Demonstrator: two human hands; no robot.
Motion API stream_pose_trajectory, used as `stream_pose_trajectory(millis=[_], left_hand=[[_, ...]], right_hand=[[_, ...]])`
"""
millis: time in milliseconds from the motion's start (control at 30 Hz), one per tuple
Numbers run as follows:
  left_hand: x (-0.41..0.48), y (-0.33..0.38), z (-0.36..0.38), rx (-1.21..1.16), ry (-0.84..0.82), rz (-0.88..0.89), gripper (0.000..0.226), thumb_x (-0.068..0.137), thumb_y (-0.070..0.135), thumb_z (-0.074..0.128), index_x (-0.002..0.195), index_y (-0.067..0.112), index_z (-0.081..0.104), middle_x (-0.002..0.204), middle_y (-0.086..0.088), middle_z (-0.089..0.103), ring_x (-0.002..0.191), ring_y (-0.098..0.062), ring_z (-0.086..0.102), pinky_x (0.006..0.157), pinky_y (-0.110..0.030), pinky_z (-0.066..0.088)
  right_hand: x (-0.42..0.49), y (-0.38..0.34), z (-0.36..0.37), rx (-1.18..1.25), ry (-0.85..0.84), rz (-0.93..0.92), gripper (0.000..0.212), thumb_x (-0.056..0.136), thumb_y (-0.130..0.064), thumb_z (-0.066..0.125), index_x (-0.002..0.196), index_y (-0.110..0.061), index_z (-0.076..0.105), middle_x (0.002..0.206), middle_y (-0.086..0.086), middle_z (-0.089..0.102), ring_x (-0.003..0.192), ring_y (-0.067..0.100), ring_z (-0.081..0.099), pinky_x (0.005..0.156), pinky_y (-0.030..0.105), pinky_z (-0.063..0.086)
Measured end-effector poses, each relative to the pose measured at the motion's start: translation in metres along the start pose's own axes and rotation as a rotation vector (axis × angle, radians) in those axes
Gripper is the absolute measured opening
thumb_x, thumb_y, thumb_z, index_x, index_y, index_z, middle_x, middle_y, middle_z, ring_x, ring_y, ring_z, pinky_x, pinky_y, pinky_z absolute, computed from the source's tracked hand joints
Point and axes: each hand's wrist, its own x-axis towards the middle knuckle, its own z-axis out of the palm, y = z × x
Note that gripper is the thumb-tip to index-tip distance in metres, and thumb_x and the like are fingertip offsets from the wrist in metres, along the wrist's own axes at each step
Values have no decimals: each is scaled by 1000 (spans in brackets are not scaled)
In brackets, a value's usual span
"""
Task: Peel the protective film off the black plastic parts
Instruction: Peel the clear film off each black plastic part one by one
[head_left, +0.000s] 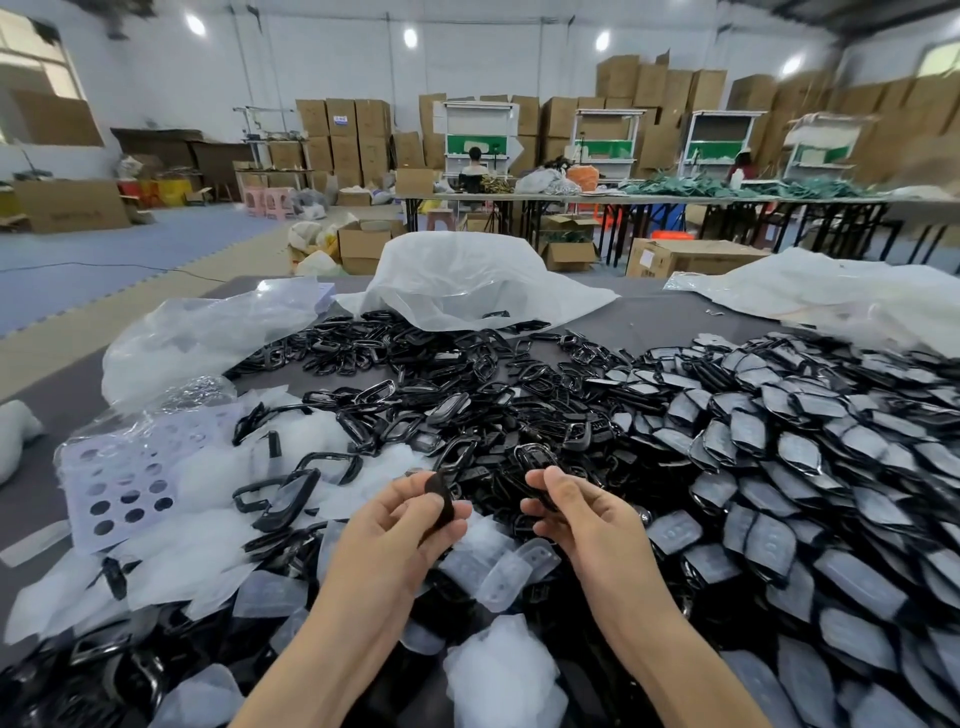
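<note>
My left hand is raised over the table, fingers curled in, pinching a small black part between thumb and fingertips; the part stands on edge, so I see mostly its dark, narrow side. My right hand is just beside it, a little apart, fingers half curled toward the thumb. There is something dark under its fingertips, but against the heap behind I cannot tell whether I am gripping a part or only hovering over one.

Straight ahead of my hands lies a heap of bare black frames, glossy and open in the middle, spread across the centre of the table. To the right is a much bigger pile of filmed parts, each with a pale, cloudy cover on its face (they overlap like roof tiles). Peeled film pieces lie loose under my wrists and to the left, mixed with white foam scraps.

At the left sits a pale punched sheet with round holes. A crumpled clear bag lies behind it, and a white bag slumps at the far edge, black frames spilling out from under it.
</note>
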Motion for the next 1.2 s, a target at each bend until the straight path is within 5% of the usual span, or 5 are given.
stream_pose_trajectory(millis=[167, 367, 533, 900, 1200], left_hand=[[0, -1, -2, -31, -26, -2, 8, 92, -4, 58, 98, 2, 56, 96, -22, 69, 100, -35, 72, 85, -33, 59], [3, -8, -4, 39, -34, 20, 11, 96, -1, 54, 94, 4, 63, 84, -16, 74, 75, -23, 73, 65, -28, 61], [5, -11, -7, 133, -55, 110, 20, 95, 13, 61, 80, 10, 73, 76, -10, 66, 69, -16, 64, 64, -25, 58], [-1, -26, -19, 1006, -200, 603, 48, 101, 26, 41, 140, 54, 35, 96, 21, 53, 76, -1, 57, 66, -8, 42], [-2, -24, -11, 953, -101, 639, 24, 96, 17, 60, 100, 40, 66, 94, 18, 64, 87, -2, 62, 73, -8, 42]], right_hand=[[2, 2, -1, 66, -93, 39, 20, 79, -34, 76, 97, -26, 81, 88, -1, 76, 79, 8, 66, 71, 17, 53], [3, 2, -2, 142, -134, 78, 34, 92, 10, 58, 87, -14, 82, 80, 4, 75, 70, 8, 67, 61, 16, 51], [2, 4, 1, 127, -150, 61, 21, 96, 2, 56, 102, -9, 73, 78, 6, 75, 69, 10, 69, 57, 18, 51], [-7, 10, 5, -378, -89, -82, 33, 104, -20, 47, 104, -50, 61, 89, -7, 77, 77, 4, 69, 72, 27, 55], [-13, 8, 11, -416, -172, -235, 34, 103, -20, 50, 113, -52, 57, 84, -8, 74, 78, 12, 71, 71, 25, 57]])
